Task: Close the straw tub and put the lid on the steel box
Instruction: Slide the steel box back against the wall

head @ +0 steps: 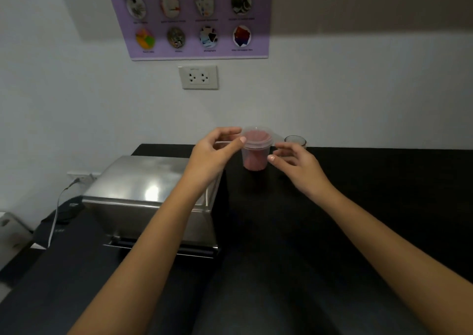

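The straw tub [254,157], a clear plastic cup full of red straws, stands on the black counter near the wall. A clear lid [256,136] sits across its top. My left hand [213,153] pinches the lid's left edge between thumb and fingers, and a thin pale strip shows inside that pinch. My right hand [298,167] is just right of the tub with its fingers spread, the thumb tip touching the tub's wall. The steel box [143,189] stands left of the tub under my left forearm, with a flat shiny steel top on it.
A small clear glass [295,140] stands by the wall behind my right hand. A grey cable [57,206] runs from a low wall socket down past the steel box. A double socket [198,77] and a purple poster [192,20] hang on the wall.
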Action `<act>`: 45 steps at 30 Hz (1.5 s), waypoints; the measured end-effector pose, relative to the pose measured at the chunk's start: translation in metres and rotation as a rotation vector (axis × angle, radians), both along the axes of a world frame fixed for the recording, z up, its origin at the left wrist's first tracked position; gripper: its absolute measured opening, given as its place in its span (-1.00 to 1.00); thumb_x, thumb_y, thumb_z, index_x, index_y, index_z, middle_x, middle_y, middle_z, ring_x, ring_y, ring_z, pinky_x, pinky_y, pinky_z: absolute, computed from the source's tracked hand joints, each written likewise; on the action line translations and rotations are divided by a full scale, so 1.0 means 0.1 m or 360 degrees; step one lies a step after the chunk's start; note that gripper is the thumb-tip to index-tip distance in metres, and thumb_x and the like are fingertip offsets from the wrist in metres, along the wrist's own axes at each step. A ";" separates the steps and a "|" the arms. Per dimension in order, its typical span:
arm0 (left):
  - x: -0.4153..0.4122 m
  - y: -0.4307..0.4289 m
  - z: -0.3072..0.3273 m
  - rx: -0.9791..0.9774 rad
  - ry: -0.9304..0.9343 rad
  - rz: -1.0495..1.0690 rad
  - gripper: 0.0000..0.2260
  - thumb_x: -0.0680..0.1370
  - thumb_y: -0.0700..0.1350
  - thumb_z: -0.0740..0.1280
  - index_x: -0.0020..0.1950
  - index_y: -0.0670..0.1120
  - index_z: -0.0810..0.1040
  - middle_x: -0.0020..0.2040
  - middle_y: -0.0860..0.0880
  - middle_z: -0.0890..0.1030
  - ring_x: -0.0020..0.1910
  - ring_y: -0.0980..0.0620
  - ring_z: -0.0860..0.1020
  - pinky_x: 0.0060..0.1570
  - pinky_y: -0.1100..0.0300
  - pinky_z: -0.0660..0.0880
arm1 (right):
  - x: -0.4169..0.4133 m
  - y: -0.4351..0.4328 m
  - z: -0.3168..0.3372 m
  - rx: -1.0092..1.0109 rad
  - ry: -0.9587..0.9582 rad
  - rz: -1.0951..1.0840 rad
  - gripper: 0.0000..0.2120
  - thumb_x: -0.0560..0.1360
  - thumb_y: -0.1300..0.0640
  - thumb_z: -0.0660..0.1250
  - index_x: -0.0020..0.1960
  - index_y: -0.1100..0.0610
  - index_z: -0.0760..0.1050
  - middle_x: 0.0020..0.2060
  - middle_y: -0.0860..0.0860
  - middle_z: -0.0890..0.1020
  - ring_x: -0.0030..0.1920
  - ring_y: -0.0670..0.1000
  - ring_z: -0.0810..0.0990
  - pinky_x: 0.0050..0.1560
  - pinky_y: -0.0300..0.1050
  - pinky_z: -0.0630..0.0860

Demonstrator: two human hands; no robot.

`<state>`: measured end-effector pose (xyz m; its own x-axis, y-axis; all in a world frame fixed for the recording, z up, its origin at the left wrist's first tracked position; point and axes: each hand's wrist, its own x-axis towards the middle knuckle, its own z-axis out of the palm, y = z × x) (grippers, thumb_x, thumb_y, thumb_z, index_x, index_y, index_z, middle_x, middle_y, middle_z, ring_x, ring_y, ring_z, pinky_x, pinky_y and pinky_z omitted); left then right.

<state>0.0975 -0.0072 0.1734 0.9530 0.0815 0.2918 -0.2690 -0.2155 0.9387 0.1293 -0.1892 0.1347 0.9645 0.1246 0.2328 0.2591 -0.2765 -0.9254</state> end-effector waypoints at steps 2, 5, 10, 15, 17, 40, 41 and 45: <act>-0.04 0.20 0.00 -0.0004 0.0005 0.0000 -0.85 0.45 -0.04 0.38 0.01 0.10 0.57 -0.01 0.10 0.61 0.03 0.16 0.56 -0.01 0.29 0.51 | -0.07 0.17 0.03 0.0004 -0.0012 0.0023 -0.64 0.43 0.08 0.35 0.21 0.05 0.41 0.04 -0.02 0.54 0.05 -0.08 0.53 -0.04 -0.32 0.44; -0.09 0.56 0.00 0.0026 -0.0029 -0.0017 -0.85 0.45 0.00 0.38 0.01 0.15 0.56 0.07 0.07 0.61 0.09 0.14 0.55 -0.04 0.39 0.49 | -0.18 0.41 0.12 0.0022 -0.0048 0.0029 -0.62 0.43 0.09 0.35 0.22 0.05 0.40 0.07 -0.04 0.53 0.07 -0.10 0.52 0.00 -0.28 0.47; -0.19 1.35 -0.01 0.0106 -0.0100 -0.0035 -0.86 0.45 -0.01 0.38 -0.03 0.20 0.57 0.03 0.14 0.62 0.08 0.16 0.57 -0.10 0.50 0.46 | -0.43 0.76 0.16 0.0067 -0.0129 -0.0059 -0.65 0.41 0.09 0.36 0.16 -0.06 0.39 0.02 -0.16 0.52 0.07 -0.18 0.51 -0.05 -0.33 0.49; -0.34 2.11 -0.12 0.0225 -0.0123 0.0053 -0.86 0.46 -0.04 0.37 -0.03 0.17 0.57 0.04 0.18 0.61 0.13 0.20 0.53 0.19 0.29 0.39 | -0.66 1.18 0.07 0.0107 -0.0082 -0.0119 -0.60 0.37 0.07 0.38 0.17 -0.05 0.38 0.02 -0.18 0.51 0.14 -0.11 0.50 0.13 -0.22 0.44; -0.37 2.31 -0.17 0.0313 -0.0124 0.0091 -0.85 0.48 -0.05 0.35 0.02 0.14 0.56 0.08 0.14 0.60 0.16 0.18 0.51 0.25 0.25 0.35 | -0.75 1.32 0.03 0.0097 -0.0068 -0.0169 -0.48 0.31 -0.04 0.40 0.24 0.00 0.37 0.06 -0.17 0.49 0.16 -0.12 0.48 0.18 -0.18 0.41; -0.48 2.67 -1.26 0.0192 0.0427 -0.0047 -0.06 0.08 0.17 0.51 0.41 0.02 0.28 0.08 0.13 0.57 0.11 0.17 0.53 -0.08 0.44 0.43 | -1.00 1.60 -0.76 -0.0313 0.0383 -0.0348 -0.24 0.25 0.11 0.52 0.34 0.09 0.23 0.16 -0.01 0.50 0.13 -0.09 0.43 0.12 -0.25 0.32; -0.46 2.68 -1.29 0.0180 0.0422 -0.0036 -0.08 0.06 0.19 0.51 0.38 0.02 0.32 0.00 0.19 0.58 0.02 0.27 0.54 -0.19 0.51 0.43 | -0.99 1.58 -0.79 -0.0316 0.0382 -0.0329 -0.27 0.25 0.11 0.52 0.32 0.09 0.25 0.09 -0.06 0.50 0.11 -0.11 0.43 0.10 -0.27 0.32; -0.36 2.70 -1.38 0.0159 0.0419 0.0004 -0.13 0.03 0.22 0.53 0.30 0.04 0.40 -0.09 0.26 0.60 -0.10 0.45 0.53 -0.28 0.61 0.40 | -0.86 1.50 -0.84 -0.0352 0.0368 -0.0263 -0.30 0.26 0.07 0.51 0.31 0.06 0.25 0.03 -0.13 0.45 0.09 -0.14 0.42 0.11 -0.28 0.32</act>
<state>0.0618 0.2625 0.0356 0.9969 0.0671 0.0411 -0.0183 -0.3109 0.9503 0.0430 -0.0389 0.0503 0.9999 -0.0142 -0.0093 -0.0151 -0.4972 -0.8675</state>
